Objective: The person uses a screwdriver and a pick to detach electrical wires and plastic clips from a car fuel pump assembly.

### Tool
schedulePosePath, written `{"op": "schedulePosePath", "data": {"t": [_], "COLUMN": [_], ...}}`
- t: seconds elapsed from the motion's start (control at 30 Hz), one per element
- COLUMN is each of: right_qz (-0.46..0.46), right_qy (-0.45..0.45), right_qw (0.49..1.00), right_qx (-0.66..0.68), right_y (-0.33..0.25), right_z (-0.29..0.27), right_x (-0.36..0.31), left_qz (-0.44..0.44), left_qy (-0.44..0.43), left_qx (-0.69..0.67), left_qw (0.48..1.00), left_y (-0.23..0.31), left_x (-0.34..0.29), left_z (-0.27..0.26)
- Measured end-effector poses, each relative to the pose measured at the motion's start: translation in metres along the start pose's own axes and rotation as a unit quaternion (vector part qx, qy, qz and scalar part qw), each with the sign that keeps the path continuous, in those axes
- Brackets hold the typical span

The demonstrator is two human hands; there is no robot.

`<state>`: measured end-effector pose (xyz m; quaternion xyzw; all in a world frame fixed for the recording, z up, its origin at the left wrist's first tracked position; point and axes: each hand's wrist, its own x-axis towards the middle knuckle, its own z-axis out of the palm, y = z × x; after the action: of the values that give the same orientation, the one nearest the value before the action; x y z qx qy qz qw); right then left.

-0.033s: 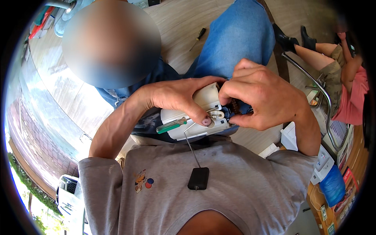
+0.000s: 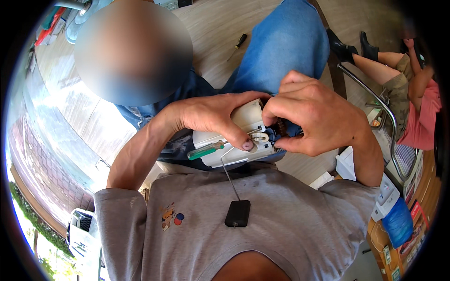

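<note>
A white plastic housing (image 2: 213, 138) rests across my lap, its right end exposing dark inner parts and a brown coil (image 2: 281, 126). My left hand (image 2: 211, 114) grips this housing, thumb pressed on its near side and fingers over the far side. A green-handled screwdriver (image 2: 206, 150) lies along the housing, its shaft running under that thumb. Beside the thumb tip sits a small white fitting (image 2: 259, 136). My right hand (image 2: 316, 117) bends round the exposed end, thumb and forefinger closed in on the dark parts; what they pinch is hidden.
A second screwdriver (image 2: 240, 41) lies on the floor beyond my knee. A black box (image 2: 237, 213) on a thin bent rod is over my shirt. At right are a metal chair frame (image 2: 393, 112), a seated person (image 2: 417, 103) and a blue bag (image 2: 398, 222).
</note>
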<state>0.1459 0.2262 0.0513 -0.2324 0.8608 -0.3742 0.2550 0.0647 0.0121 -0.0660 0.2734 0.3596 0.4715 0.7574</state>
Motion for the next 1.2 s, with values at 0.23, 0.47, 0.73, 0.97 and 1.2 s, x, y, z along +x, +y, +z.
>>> {"op": "schedulePosePath", "data": {"t": [0.23, 0.47, 0.73, 0.97, 1.2], "right_qz": [-0.001, -0.001, 0.000, 0.025, 0.027], "right_qy": [0.020, 0.010, 0.017, 0.009, 0.025], "right_qw": [1.000, 1.000, 0.999, 0.999, 0.997], "right_qx": [-0.006, -0.014, -0.033, -0.046, -0.067], "right_y": [-0.001, 0.000, -0.005, -0.005, -0.008], "right_z": [0.005, 0.001, 0.004, 0.004, 0.015], "right_x": [-0.002, -0.006, -0.004, -0.002, -0.012], "left_qz": [0.019, 0.017, 0.051, 0.074, 0.142], "left_qy": [0.046, 0.095, 0.127, 0.234, 0.374], "left_qx": [0.061, 0.021, 0.091, 0.240, 0.371], "left_qw": [0.997, 0.995, 0.986, 0.939, 0.838], "left_y": [-0.004, -0.005, -0.009, 0.004, -0.019], "left_x": [-0.006, -0.016, -0.023, -0.044, -0.048], "left_z": [0.001, 0.008, 0.012, 0.036, 0.062]}}
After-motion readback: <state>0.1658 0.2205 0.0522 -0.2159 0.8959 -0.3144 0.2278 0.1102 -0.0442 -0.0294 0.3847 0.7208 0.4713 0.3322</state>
